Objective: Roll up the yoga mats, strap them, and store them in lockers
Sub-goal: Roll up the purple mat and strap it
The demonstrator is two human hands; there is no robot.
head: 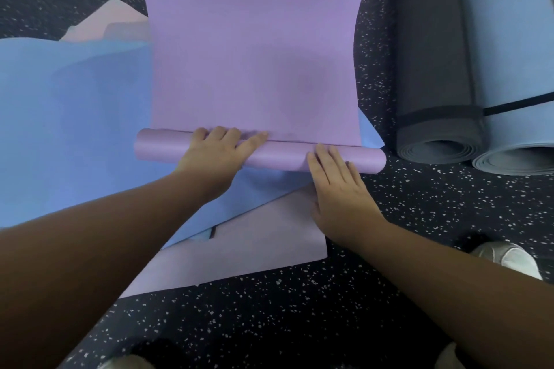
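A purple yoga mat (251,63) lies spread on the speckled floor, its near end turned into a slim roll (278,156). My left hand (215,153) rests on top of the roll left of its middle, fingers fairly straight and pointing right along the seam. My right hand (335,186) presses flat on the roll's near side toward its right end, fingers straight. Under the purple mat lies a blue mat (75,129), with a lavender mat (239,249) below that near me.
Two rolled mats lie at the right, a dark grey one (434,69) and a light blue one (515,69), each with a black strap around it. A pink mat (111,21) peeks out at the back left. My shoe (509,257) shows at the lower right.
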